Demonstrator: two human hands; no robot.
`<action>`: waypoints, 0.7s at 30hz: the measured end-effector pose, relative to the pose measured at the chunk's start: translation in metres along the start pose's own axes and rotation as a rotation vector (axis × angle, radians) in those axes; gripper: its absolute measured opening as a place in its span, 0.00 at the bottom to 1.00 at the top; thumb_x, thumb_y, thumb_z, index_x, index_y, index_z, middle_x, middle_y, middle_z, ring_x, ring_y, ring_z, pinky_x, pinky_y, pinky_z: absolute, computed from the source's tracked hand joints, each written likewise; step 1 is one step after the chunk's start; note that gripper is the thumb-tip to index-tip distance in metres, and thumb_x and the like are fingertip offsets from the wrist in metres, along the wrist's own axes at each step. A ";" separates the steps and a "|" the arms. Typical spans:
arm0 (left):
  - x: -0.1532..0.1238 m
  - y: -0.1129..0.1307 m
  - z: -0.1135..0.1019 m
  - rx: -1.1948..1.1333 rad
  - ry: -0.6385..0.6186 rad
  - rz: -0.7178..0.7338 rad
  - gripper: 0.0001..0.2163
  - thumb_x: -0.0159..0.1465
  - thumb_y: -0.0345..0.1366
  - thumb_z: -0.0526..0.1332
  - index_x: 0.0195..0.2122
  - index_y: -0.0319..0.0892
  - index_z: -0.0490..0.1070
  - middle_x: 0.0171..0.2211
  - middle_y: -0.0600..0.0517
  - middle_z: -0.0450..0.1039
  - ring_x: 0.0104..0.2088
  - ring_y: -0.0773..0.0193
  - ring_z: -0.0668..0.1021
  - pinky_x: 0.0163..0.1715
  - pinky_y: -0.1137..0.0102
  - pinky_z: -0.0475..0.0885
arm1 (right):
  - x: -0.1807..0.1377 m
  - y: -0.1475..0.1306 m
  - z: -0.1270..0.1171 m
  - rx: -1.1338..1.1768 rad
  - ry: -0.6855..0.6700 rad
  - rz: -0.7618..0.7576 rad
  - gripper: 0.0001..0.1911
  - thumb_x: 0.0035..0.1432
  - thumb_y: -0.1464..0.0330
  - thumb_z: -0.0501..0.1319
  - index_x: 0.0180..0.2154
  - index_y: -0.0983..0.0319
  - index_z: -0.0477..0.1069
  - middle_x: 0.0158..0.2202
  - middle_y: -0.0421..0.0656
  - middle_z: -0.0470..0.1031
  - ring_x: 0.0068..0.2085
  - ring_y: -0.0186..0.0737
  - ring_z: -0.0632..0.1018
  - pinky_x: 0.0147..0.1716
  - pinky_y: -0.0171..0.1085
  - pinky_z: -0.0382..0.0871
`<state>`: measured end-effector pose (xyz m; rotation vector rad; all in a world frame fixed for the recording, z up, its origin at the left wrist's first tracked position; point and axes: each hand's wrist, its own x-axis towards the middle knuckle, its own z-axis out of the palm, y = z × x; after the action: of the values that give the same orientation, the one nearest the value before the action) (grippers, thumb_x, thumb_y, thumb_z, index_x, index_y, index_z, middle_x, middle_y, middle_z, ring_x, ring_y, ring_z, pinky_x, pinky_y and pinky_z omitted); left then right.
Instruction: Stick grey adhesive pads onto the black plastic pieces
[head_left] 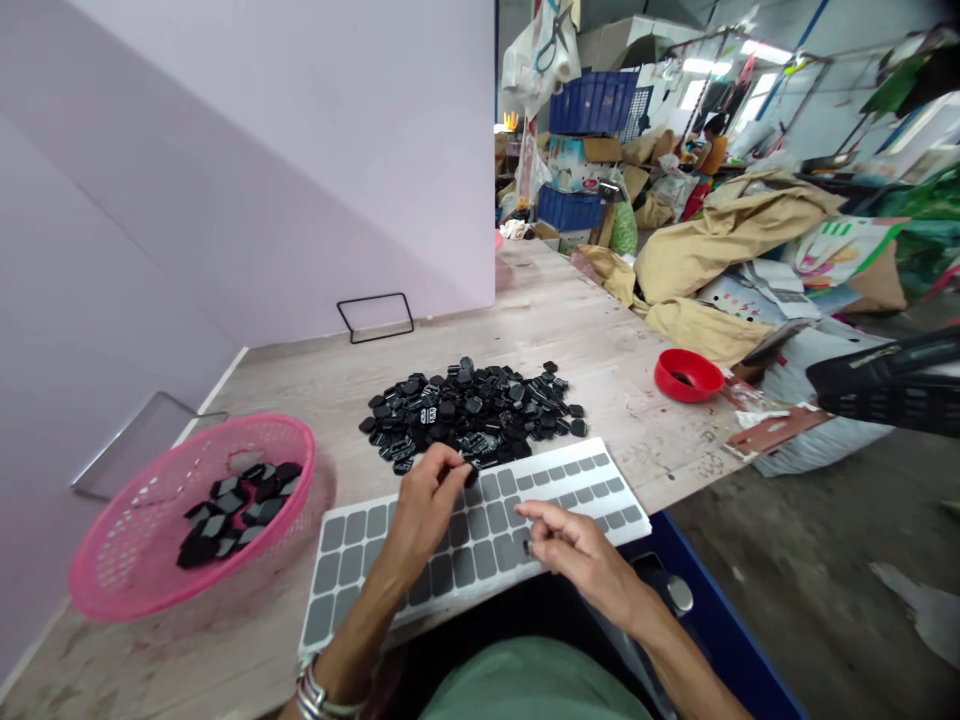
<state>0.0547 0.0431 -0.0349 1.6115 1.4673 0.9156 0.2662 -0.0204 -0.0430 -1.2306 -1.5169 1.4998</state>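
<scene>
My left hand pinches a small black piece at the near edge of a heap of black plastic pieces on the wooden table. My right hand rests over a white sheet of grey square stickers, with fingertips pressed together on one grey sticker near the sheet's middle. The sheet lies flat at the table's front edge, between me and the heap.
A pink basket with several black pieces stands at the left. A red bowl sits at the right table edge. A black wire stand is by the wall. Sacks, boxes and blue crates crowd the far right.
</scene>
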 end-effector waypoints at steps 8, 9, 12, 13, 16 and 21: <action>-0.036 -0.005 0.041 -0.801 -0.453 -0.364 0.21 0.50 0.34 0.70 0.45 0.38 0.69 0.35 0.51 0.72 0.29 0.70 0.74 0.33 0.72 0.70 | -0.002 0.001 0.007 0.094 -0.111 0.075 0.25 0.55 0.71 0.54 0.56 0.59 0.65 0.29 0.36 0.65 0.28 0.31 0.65 0.29 0.32 0.60; -0.038 -0.006 0.044 -0.812 -0.475 -0.378 0.22 0.49 0.34 0.71 0.45 0.38 0.70 0.34 0.50 0.73 0.29 0.69 0.75 0.33 0.71 0.70 | -0.003 0.002 0.006 0.107 -0.142 0.086 0.25 0.54 0.71 0.54 0.55 0.59 0.65 0.28 0.36 0.65 0.28 0.31 0.64 0.29 0.32 0.59; -0.039 -0.004 0.048 -0.825 -0.489 -0.386 0.21 0.48 0.33 0.71 0.43 0.37 0.70 0.30 0.51 0.74 0.27 0.69 0.75 0.31 0.72 0.70 | -0.006 0.005 0.004 0.117 -0.186 0.089 0.24 0.54 0.71 0.55 0.54 0.59 0.67 0.26 0.36 0.64 0.26 0.31 0.63 0.27 0.31 0.57; -0.039 -0.002 0.049 -0.824 -0.471 -0.372 0.20 0.47 0.33 0.72 0.41 0.37 0.70 0.30 0.52 0.74 0.27 0.69 0.75 0.30 0.73 0.70 | -0.007 0.006 0.003 0.111 -0.169 0.075 0.23 0.54 0.71 0.55 0.53 0.59 0.68 0.26 0.36 0.64 0.26 0.30 0.63 0.26 0.31 0.57; -0.038 0.002 0.050 -0.791 -0.407 -0.339 0.18 0.48 0.32 0.71 0.40 0.37 0.70 0.28 0.53 0.74 0.23 0.73 0.73 0.23 0.78 0.67 | -0.008 0.010 0.000 0.038 -0.002 -0.006 0.18 0.56 0.68 0.55 0.49 0.59 0.70 0.27 0.37 0.66 0.26 0.32 0.66 0.27 0.32 0.60; -0.038 0.008 0.050 -0.783 -0.437 -0.367 0.19 0.49 0.33 0.70 0.41 0.37 0.68 0.26 0.53 0.75 0.17 0.73 0.72 0.14 0.80 0.61 | -0.010 0.012 -0.004 -0.300 0.370 -0.168 0.13 0.61 0.66 0.52 0.45 0.59 0.69 0.36 0.42 0.71 0.35 0.39 0.72 0.36 0.37 0.66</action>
<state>0.0995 0.0020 -0.0511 0.8485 0.8831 0.7282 0.2755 -0.0294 -0.0522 -1.4182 -1.5786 0.8977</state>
